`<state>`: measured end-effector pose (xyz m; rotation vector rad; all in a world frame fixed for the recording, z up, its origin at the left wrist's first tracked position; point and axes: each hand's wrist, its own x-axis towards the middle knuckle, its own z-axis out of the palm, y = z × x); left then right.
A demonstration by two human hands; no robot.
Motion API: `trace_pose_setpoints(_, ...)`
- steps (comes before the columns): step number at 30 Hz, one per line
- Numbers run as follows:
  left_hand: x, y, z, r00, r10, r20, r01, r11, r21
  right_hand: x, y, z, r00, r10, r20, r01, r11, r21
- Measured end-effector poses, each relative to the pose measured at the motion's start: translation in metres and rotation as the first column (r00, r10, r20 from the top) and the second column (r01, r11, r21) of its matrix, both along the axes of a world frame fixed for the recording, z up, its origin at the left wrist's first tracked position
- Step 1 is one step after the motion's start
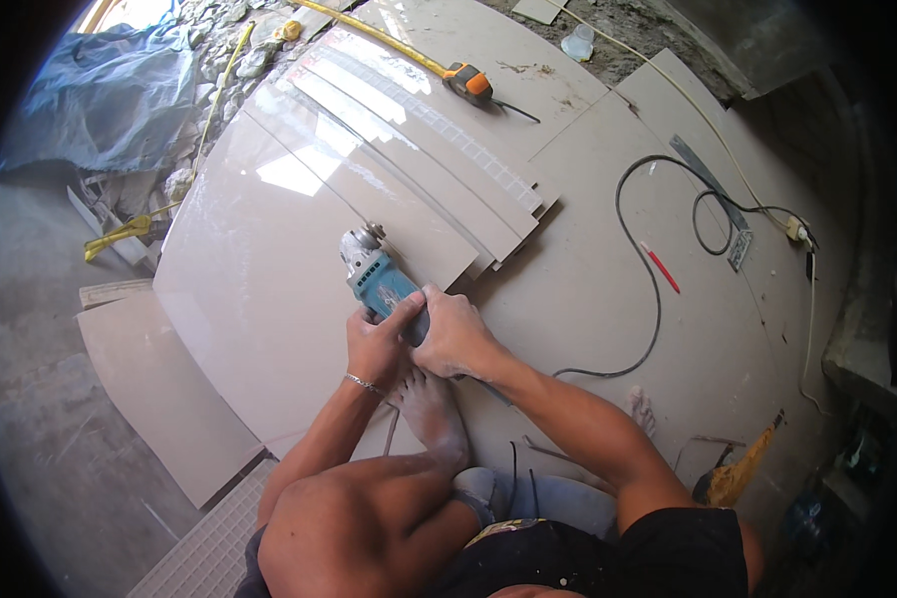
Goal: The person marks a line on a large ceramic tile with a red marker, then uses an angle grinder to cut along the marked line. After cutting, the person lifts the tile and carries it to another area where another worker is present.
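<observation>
A teal angle grinder (386, 287) with a silver metal head is held between both my hands, over a large glossy beige tile (219, 279). My left hand (376, 344) wraps the body from the left side, thumb on top. From the right, my right hand (453, 331) closes round the rear of the body. The grinder's disc end rests at or just above the tile, by the end of a thin line running across it; whether it touches I cannot tell. Several cut tile strips (439, 189) lie layered just beyond the grinder.
A tape measure (467, 82) lies extended at the back. On the right are a metal square (713, 189), a red pencil (660, 267) and the looping black power cord (658, 299) running to a plug. Rubble and a blue tarp (110, 95) fill the far left. My bare foot (431, 414) is close behind the grinder.
</observation>
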<state>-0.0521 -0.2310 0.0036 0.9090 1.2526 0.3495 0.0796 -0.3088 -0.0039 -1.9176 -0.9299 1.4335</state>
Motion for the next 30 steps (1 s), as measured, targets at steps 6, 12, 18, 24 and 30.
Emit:
trace_pose_setpoints(6,0.002,-0.018,0.002,0.999,0.002,-0.043,-0.003,1.0,-0.022,0.005,-0.023,0.002,0.997,-0.003,-0.08,0.004,1.0,0.014)
trace_pose_setpoints(12,0.001,-0.032,0.005,1.0,-0.015,-0.008,0.014,0.998,-0.066,0.004,-0.039,0.009,0.999,0.008,-0.034,-0.009,1.0,-0.024)
trace_pose_setpoints(18,-0.001,-0.042,0.005,0.999,-0.024,-0.034,0.021,0.996,-0.082,0.006,-0.049,0.01,0.999,0.034,-0.009,-0.034,0.999,-0.017)
trace_pose_setpoints(24,-0.001,-0.049,0.002,0.997,-0.055,-0.045,0.052,0.996,-0.075,0.005,-0.06,0.009,0.999,0.038,0.026,-0.038,0.999,-0.026)
trace_pose_setpoints(30,-0.002,-0.057,0.001,0.995,-0.062,-0.074,0.057,0.996,-0.067,0.006,-0.068,0.01,0.999,0.037,0.031,-0.036,0.999,-0.034)
